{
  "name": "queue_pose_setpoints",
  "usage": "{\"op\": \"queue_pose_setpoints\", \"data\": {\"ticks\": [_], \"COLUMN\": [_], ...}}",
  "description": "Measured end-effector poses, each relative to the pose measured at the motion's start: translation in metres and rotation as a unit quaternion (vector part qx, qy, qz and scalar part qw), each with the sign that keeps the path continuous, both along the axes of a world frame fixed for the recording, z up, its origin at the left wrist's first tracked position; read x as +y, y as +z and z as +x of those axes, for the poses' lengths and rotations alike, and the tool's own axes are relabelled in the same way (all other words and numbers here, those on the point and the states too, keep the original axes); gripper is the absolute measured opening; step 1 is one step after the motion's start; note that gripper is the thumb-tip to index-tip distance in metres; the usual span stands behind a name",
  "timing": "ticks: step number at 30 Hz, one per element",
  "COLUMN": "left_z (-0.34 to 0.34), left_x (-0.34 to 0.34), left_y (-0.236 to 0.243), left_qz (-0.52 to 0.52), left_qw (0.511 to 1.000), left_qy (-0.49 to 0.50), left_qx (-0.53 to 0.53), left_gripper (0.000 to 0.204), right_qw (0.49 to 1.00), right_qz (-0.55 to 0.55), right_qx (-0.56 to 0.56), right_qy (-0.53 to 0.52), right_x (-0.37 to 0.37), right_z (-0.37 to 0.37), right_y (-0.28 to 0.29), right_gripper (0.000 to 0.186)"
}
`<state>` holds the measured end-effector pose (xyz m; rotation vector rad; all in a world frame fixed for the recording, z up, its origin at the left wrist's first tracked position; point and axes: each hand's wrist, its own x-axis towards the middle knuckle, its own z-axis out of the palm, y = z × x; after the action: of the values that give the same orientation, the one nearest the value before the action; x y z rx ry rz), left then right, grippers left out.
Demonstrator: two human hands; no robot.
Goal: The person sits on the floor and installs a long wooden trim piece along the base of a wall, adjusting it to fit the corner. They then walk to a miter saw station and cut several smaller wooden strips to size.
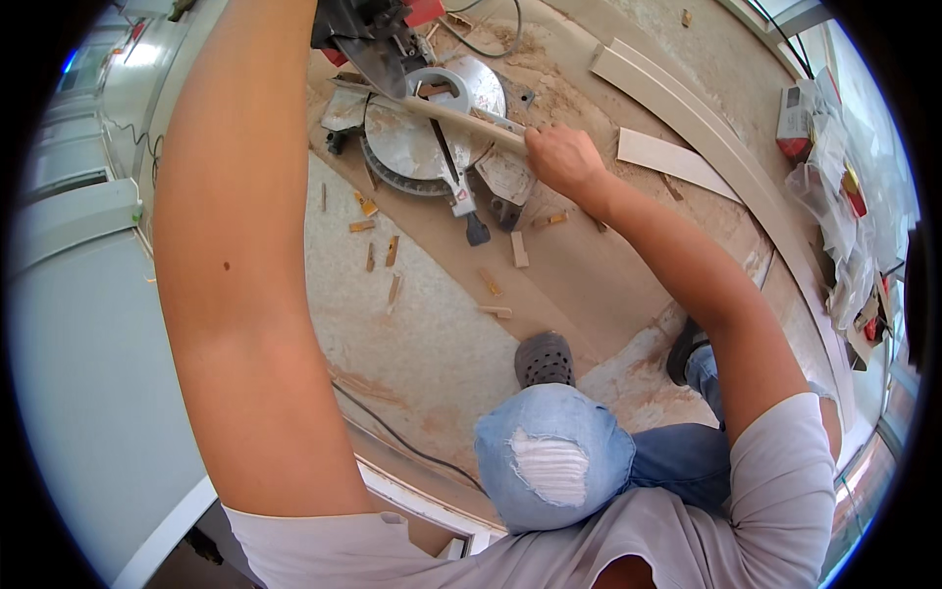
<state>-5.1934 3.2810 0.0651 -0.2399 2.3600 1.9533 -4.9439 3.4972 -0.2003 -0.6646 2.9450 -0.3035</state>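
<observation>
My right hand [566, 162] is closed around the right end of a narrow, pale wooden strip [478, 125]. The strip lies across the round metal table of a mitre saw [400, 145], against its fence. Its left end reaches the dark saw head [365, 47], which is raised at the top of the view and partly cut off. My left forearm [240, 226] stretches up past the top edge beside the saw head, so the left hand is out of sight. The saw's lever handle [477, 230] points toward me.
Small wood offcuts [519, 249] and sawdust litter the floor around the saw. Long pale boards [702, 108] and a shorter board [672, 160] lie at right. Plastic bags [829, 201] and a box [793, 123] stand farther right. A black cable [402, 439] runs near my knee.
</observation>
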Motion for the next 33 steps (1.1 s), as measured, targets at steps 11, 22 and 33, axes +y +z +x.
{"op": "queue_pose_setpoints", "data": {"ticks": [11, 22, 33], "left_z": [0.039, 0.097, 0.134], "left_x": [0.013, 0.022, 0.043], "left_y": [-0.014, -0.012, -0.021], "left_qz": [0.116, 0.084, -0.001], "left_qw": [0.993, 0.995, 0.992], "left_qy": [0.004, -0.005, 0.003], "left_qx": [-0.016, 0.059, 0.127], "left_gripper": [0.012, 0.013, 0.012], "right_qw": [1.000, 1.000, 0.997], "right_qz": [0.001, -0.013, -0.059], "right_qx": [-0.001, 0.013, 0.044], "right_qy": [-0.013, -0.010, -0.007], "right_x": [-0.004, -0.008, 0.003], "right_z": [-0.001, 0.000, 0.001], "right_y": [-0.001, -0.003, -0.017], "right_gripper": [0.017, 0.016, 0.011]}}
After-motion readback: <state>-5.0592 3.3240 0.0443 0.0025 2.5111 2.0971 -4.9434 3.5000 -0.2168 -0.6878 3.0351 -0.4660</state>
